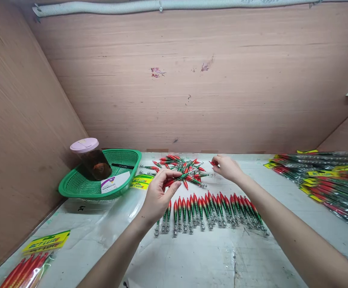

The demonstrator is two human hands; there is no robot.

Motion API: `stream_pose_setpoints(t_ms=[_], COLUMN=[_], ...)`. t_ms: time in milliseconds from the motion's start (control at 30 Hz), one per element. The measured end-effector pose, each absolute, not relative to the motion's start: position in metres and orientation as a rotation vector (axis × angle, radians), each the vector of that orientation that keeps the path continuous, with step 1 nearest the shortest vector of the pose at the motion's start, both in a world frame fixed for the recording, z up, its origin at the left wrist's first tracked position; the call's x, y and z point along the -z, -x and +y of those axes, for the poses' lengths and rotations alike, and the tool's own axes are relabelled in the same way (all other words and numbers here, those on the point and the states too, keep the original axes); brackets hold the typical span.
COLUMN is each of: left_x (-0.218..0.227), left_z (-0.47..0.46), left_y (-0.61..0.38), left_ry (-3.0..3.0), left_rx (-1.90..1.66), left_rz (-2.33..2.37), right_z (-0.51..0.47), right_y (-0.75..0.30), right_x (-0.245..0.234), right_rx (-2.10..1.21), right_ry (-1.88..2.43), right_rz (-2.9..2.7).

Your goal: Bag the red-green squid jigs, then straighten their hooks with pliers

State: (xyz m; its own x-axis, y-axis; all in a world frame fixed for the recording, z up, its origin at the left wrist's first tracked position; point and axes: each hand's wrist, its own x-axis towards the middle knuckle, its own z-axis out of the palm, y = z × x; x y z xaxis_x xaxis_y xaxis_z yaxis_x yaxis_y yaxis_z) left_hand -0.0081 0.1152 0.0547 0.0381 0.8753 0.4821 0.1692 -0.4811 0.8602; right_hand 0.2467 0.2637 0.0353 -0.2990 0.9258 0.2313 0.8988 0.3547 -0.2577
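My left hand (162,192) is closed on a red and green fishing lure (182,177), pinched between thumb and fingers above the table. To the right, my right hand (226,168) pinches another lure (212,163) by its red end; most of that one is hidden or too small to make out. Between and behind the hands lies a loose pile of the same lures (176,160), pointing every way. Nearer to me, a row of lures (205,210) lies side by side, red tips away from me and clear hooked ends toward me.
At the left, a green basket (71,192) holds a lidded cup (94,162), a pen and a card. Plastic bags with a yellow label (142,182) lie beside it. A filled lure packet (31,268) is at front left. Packed lures (336,188) are heaped at right. A wooden panel (192,100) stands behind.
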Motion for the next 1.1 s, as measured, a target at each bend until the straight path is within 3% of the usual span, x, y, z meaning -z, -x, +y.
stream_pose_setpoints(t_ms=[333,833,967,1100], left_x=[-0.062,-0.067,-0.075,-0.07], left_z=[0.105,0.102,0.096,0.068], left_y=[0.005,0.004,0.01,0.025], left_ry=[-1.777,-1.554,-1.454,-1.708], left_rx=[-1.52,-1.468,-1.292,-0.839], left_rz=[0.975,1.02,1.055,1.037], right_z=[0.228,0.159,0.118,0.082], right_y=[-0.264,-0.259,-0.259,-0.257], right_x=[-0.069,-0.069,-0.059,-0.043], right_rx=[-0.361,-0.869,-1.122,-1.327], right_ry=[1.295,0.948,0.984,1.014], right_rz=[-1.871,-1.266,-1.167,-1.041])
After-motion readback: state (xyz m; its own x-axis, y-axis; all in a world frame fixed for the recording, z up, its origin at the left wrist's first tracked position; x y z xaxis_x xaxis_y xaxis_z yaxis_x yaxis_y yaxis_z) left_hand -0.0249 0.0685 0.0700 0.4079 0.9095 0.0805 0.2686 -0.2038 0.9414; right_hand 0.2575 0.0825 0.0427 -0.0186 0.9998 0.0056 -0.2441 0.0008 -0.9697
